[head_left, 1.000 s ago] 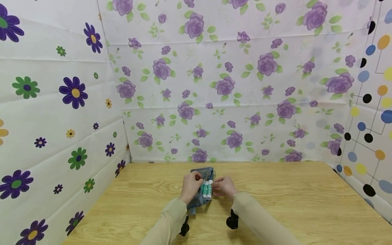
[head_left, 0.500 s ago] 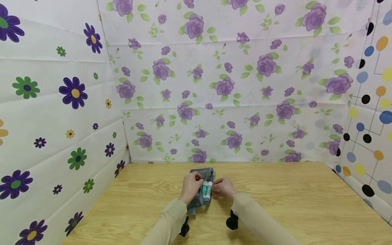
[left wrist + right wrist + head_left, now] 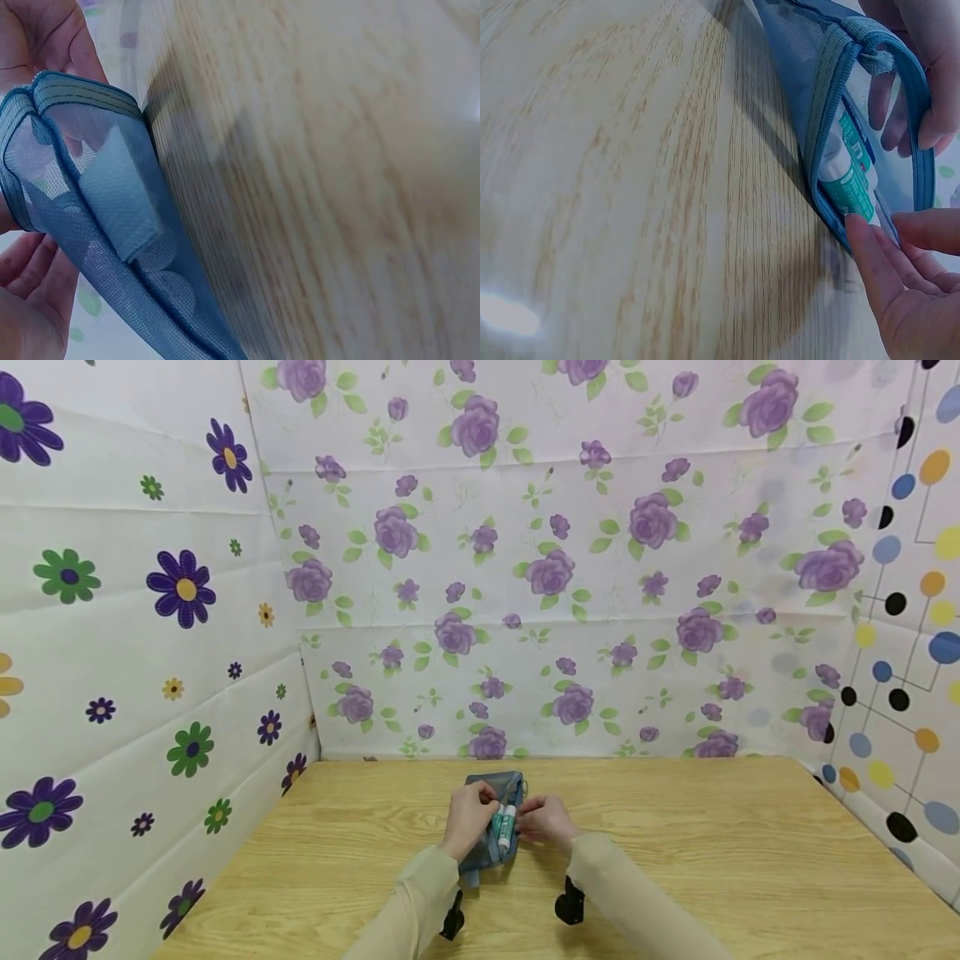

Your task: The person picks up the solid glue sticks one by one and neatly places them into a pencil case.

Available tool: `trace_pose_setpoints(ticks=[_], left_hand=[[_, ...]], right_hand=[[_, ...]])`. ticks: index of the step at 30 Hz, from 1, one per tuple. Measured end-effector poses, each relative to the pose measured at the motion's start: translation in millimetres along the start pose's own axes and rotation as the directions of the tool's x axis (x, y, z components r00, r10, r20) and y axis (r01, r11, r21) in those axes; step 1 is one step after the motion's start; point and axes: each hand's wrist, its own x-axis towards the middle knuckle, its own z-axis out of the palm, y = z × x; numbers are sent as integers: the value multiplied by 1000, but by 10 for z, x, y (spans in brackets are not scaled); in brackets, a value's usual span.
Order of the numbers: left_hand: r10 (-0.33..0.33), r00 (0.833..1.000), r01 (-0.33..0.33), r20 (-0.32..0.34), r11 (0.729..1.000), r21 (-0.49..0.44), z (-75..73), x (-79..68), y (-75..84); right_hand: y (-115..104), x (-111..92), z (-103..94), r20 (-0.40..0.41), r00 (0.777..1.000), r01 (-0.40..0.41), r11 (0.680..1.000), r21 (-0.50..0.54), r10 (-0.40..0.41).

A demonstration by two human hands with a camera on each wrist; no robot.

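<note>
A blue mesh zip pouch (image 3: 483,855) lies on the table with its zipped mouth spread wide. Inside are two glue sticks with white ends and green labels: the nearer glue stick (image 3: 849,184) and a second glue stick (image 3: 855,141) behind it. My left hand (image 3: 469,817) pinches the upper rim of the pouch and holds it up, hiding part of the second stick in the head view. At the pouch's right side is my right hand (image 3: 550,820). Its fairly straight fingertips touch the end of the nearer stick at the lower rim, the thumb standing apart.
The wooden table (image 3: 712,852) extends to both sides of the pouch. A floral cloth (image 3: 600,568) hangs behind it, with patterned cloths at left and right. Black wrist cameras sit under both forearms. A blue fabric tab (image 3: 124,199) sticks out from the pouch's end.
Both glue sticks have shifted left within the pouch, and less of the farther one shows. My left hand keeps its hold on the rim; my right fingers stay beside the pouch mouth.
</note>
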Motion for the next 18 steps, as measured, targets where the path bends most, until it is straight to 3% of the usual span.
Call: trace_pose_setpoints(ticks=[7,10,18], left_hand=[[-37,999,36,31,999,26,33,-25,6],[-50,998,48,42,998,41,37,-39,18],[-16,997,10,69,996,88,77,-22,7]], right_hand=[[-31,-36,-112,6,1000,4,998,62,-4],[-66,-53,-180,-4,1000,-4,999,40,4],[-109,-71,-357,-40,999,-2,1000,8,2]])
